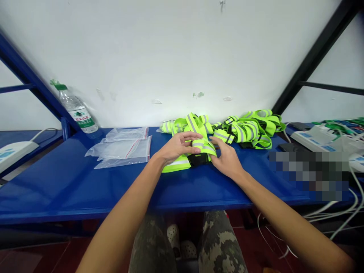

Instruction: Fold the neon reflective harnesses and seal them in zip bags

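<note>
A neon yellow-green reflective strap (176,165) with a silver-grey stripe lies partly folded on the blue table in front of me. A black piece (198,160), perhaps a buckle, sits at its fold. My left hand (183,146) closes on the folded strap from the left, thumb in front and fingers behind. From the right, my right hand (226,156) grips the strap's edge between thumb and fingers. Just behind, more strap of the same kind rises in loops. To the right lies a tangled heap of reflective straps (248,131) with black buckles.
Clear zip bags (125,149) lie flat on the blue table (119,193), left of my hands. A water bottle (82,115) leans at the back left. At right are a power strip (313,140), white cables (355,189) and a blurred-out patch. A white wall stands behind.
</note>
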{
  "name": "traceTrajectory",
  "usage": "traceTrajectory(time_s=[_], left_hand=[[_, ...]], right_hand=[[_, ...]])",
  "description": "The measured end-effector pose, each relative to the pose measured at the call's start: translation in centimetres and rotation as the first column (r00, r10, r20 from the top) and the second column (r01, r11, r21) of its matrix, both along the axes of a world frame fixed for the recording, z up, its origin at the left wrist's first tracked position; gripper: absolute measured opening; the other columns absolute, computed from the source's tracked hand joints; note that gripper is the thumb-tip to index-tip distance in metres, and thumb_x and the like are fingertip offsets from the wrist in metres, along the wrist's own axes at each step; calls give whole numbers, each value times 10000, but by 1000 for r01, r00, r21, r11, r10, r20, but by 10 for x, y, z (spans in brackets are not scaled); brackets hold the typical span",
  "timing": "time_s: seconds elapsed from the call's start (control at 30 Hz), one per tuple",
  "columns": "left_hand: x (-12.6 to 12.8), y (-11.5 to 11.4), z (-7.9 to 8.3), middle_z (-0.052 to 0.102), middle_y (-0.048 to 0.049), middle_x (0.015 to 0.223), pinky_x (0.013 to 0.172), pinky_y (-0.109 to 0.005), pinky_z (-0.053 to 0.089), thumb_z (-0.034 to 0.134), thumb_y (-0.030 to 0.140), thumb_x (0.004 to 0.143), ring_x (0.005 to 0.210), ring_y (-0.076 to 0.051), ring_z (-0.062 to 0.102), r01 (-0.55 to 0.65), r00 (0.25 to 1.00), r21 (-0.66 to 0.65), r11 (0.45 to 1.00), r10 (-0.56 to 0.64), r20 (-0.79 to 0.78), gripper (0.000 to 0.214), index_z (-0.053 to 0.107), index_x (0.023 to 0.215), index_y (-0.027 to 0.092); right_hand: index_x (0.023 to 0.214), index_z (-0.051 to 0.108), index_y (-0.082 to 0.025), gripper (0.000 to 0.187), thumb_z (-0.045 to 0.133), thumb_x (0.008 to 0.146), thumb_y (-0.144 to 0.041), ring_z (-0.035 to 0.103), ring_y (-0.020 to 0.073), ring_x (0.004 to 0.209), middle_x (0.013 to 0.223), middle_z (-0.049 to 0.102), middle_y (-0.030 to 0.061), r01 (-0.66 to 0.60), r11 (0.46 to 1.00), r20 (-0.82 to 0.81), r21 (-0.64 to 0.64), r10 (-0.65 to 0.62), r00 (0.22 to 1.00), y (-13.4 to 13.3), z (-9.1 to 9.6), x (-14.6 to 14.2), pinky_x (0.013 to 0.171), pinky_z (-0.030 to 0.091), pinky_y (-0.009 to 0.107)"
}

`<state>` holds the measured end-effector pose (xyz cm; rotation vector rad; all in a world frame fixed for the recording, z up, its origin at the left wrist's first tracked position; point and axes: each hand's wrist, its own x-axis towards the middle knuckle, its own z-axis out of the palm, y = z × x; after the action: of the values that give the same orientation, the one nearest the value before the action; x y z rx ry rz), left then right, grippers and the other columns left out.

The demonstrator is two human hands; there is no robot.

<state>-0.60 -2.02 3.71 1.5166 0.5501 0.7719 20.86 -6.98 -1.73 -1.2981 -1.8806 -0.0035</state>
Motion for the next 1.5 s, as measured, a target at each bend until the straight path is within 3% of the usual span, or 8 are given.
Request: traceTrajectory(time_s=[0.27, 0.43, 0.63, 0.87, 1.1, 1.23, 1.4, 1.5], left_hand=[[11, -3, -12, 538, -46, 1093, 727, -234, 459, 784, 169, 670, 771, -84, 543, -160, 959, 270, 949, 215, -187, 645, 562, 1276, 175], [16, -5, -15, 611, -43, 1073, 675, -245, 420, 613, 130, 766, 705, -99, 505, -247, 878, 538, 806, 420, -227, 409, 594, 1173, 174], [21, -9, -16, 551, 28, 740, 621, -252, 342, 646, 191, 755, 618, -107, 431, -328, 759, 729, 601, 627, -175, 152, 566, 882, 176], [19, -8, -9, 567, 6, 773, 645, -227, 365, 759, 352, 709, 734, -124, 519, -334, 917, 284, 899, 380, -121, 342, 634, 971, 172], [16, -4, -8, 622, -13, 795, 660, -230, 401, 753, 327, 690, 715, -116, 572, -295, 955, -26, 955, 296, 17, 399, 663, 1045, 169], [12, -2, -8, 608, 15, 718, 617, -216, 389, 670, 280, 747, 644, -94, 535, -282, 951, 149, 948, 296, -84, 305, 650, 1024, 154], [8, -3, -9, 566, 40, 636, 609, -224, 400, 622, 208, 733, 586, -94, 511, -334, 843, 528, 781, 498, -203, 223, 639, 947, 150], [6, -6, -10, 555, 43, 620, 572, -229, 384, 636, 296, 766, 561, -100, 507, -231, 836, 598, 768, 471, -282, 193, 626, 903, 161]], right_hand=[[1320, 504, -197, 577, 667, 774, -284, 593, 289, 1182, 1302, 599, 128, -182, 983, -126, 16, 182, 975, -7, 8, -7, 1000, 495, 449], [1221, 557, -194, 449, 659, 792, -277, 636, 267, 1063, 1185, 648, 114, -122, 989, -163, 83, 135, 977, -6, 8, -9, 923, 525, 418], [1128, 618, -186, 302, 608, 831, -240, 660, 226, 905, 1056, 688, 88, -71, 994, -208, 88, 88, 974, -3, 7, -7, 840, 538, 383], [1012, 697, -188, 250, 497, 955, -327, 657, 220, 1017, 1098, 691, 100, -102, 994, -264, 24, 105, 959, -1, 10, -4, 830, 552, 354], [1263, 596, -166, 527, 721, 796, -375, 629, 277, 1142, 1226, 657, 129, -192, 980, -25, 58, 194, 981, -9, 8, -8, 1012, 508, 429], [1348, 563, -181, 557, 565, 795, -116, 578, 256, 1257, 1352, 607, 115, -215, 974, 106, 65, 208, 972, -7, 2, -4, 1093, 467, 433], [1234, 666, -162, 560, 400, 775, 17, 567, 236, 1289, 1315, 649, 100, -306, 950, 256, 69, 279, 925, -1, -3, 3, 1089, 483, 424], [1207, 682, -131, 558, 402, 748, 19, 567, 263, 1286, 1283, 665, 125, -306, 951, 332, 31, 279, 901, -2, -4, 2, 1063, 505, 436]])
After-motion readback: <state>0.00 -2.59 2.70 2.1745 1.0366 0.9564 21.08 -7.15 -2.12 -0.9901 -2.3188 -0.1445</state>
